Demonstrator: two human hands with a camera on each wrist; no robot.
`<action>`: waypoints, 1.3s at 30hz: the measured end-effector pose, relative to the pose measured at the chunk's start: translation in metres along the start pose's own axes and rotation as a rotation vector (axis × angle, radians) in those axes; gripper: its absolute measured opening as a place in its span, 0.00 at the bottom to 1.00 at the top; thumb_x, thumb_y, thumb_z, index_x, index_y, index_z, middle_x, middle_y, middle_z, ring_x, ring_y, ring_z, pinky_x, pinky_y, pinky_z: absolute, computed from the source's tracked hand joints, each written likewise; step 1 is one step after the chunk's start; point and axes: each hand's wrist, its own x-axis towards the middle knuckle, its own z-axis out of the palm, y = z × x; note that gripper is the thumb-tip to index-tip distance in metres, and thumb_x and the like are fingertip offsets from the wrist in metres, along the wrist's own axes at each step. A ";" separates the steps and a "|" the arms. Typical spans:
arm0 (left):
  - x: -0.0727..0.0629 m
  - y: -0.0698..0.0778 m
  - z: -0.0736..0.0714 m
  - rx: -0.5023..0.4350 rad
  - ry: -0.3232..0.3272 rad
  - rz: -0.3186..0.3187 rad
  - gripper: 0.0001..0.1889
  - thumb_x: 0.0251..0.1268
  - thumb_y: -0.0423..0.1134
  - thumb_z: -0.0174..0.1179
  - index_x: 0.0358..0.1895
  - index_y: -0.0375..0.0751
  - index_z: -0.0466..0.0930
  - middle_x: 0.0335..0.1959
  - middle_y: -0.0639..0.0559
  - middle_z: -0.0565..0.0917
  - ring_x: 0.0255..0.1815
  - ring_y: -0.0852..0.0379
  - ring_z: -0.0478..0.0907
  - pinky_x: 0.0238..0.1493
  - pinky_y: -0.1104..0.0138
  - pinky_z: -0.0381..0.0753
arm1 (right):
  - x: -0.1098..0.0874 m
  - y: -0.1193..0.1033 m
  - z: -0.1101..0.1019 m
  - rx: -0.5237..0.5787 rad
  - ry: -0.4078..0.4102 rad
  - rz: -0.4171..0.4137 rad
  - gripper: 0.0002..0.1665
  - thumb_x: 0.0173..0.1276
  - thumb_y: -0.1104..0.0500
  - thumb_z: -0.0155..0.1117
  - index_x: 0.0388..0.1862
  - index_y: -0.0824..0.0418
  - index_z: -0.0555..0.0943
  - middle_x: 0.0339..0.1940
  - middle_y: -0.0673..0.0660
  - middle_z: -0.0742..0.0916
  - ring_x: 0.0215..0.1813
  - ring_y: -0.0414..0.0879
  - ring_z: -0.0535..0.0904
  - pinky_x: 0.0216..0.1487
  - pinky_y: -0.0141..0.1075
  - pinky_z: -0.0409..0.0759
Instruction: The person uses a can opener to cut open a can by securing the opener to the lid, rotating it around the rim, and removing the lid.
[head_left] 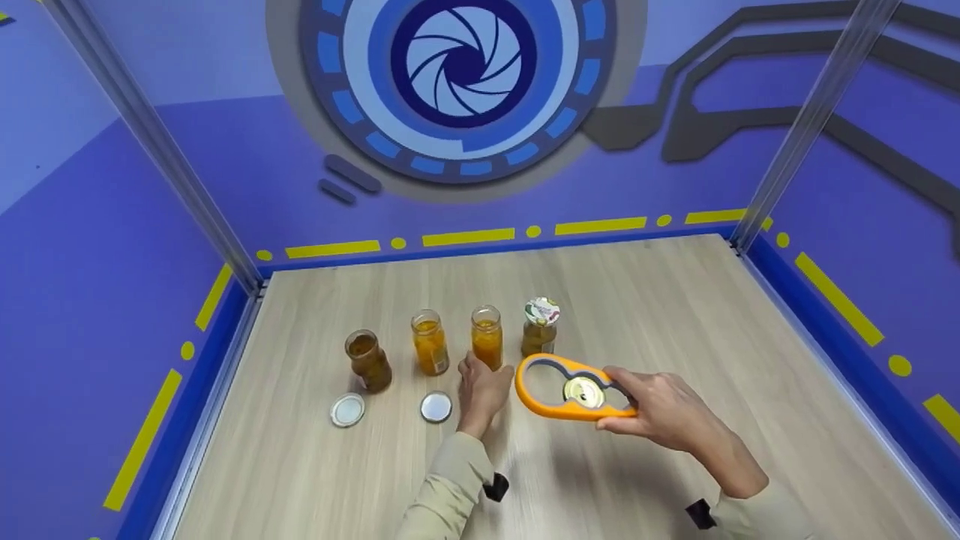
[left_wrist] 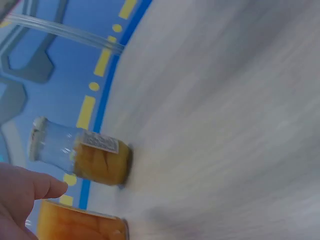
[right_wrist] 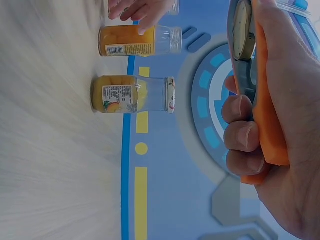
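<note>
My right hand [head_left: 667, 409] grips an orange and grey jar opener [head_left: 536, 405] above the table, thumb on one side and fingers curled round the other. A round gold-coloured lid [head_left: 584, 391] sits inside the opener. My left hand [head_left: 484, 386] is at the near lower side of a lidless jar of orange fruit [head_left: 487, 341], its fingers loosely spread and its thumb extended. This jar stands upright on the table. To its right stands a jar with a patterned lid [head_left: 541, 326], also seen in the right wrist view, where its fruit label faces the camera.
Left of my left hand stand another lidless orange-fruit jar [head_left: 430, 345] and a lidless brownish jar [head_left: 369, 362]. A white-looking lid [head_left: 436, 406] and a second lid [head_left: 348, 410] lie in front of them. Blue panels [head_left: 480, 210] enclose the wooden table [head_left: 637, 300] at the back and sides.
</note>
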 end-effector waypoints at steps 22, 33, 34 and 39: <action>-0.071 -0.013 -0.017 -0.993 -1.041 0.070 0.30 0.80 0.52 0.54 0.74 0.35 0.70 0.64 0.43 0.81 0.59 0.51 0.81 0.66 0.50 0.76 | 0.004 -0.014 0.019 0.081 -0.005 -0.119 0.41 0.58 0.28 0.73 0.59 0.54 0.80 0.21 0.35 0.71 0.20 0.29 0.62 0.20 0.25 0.64; -0.083 -0.018 -0.022 -0.996 -1.075 0.019 0.32 0.81 0.49 0.52 0.74 0.27 0.63 0.67 0.41 0.77 0.62 0.54 0.78 0.65 0.64 0.76 | -0.001 -0.026 0.037 0.120 -0.020 -0.171 0.41 0.59 0.31 0.74 0.62 0.55 0.80 0.23 0.34 0.72 0.21 0.28 0.64 0.22 0.22 0.63; -0.083 -0.019 -0.023 -0.994 -1.076 0.020 0.32 0.82 0.49 0.52 0.75 0.27 0.62 0.68 0.41 0.77 0.63 0.54 0.77 0.65 0.64 0.76 | -0.001 -0.027 0.038 0.118 -0.023 -0.171 0.42 0.59 0.31 0.75 0.62 0.56 0.80 0.24 0.34 0.72 0.22 0.28 0.63 0.22 0.22 0.63; -0.085 -0.021 -0.027 -1.001 -1.095 0.055 0.30 0.83 0.46 0.50 0.76 0.29 0.61 0.68 0.38 0.77 0.64 0.52 0.77 0.66 0.63 0.76 | -0.001 -0.030 0.040 0.120 -0.025 -0.174 0.42 0.59 0.30 0.74 0.62 0.56 0.80 0.24 0.34 0.71 0.22 0.28 0.63 0.22 0.23 0.63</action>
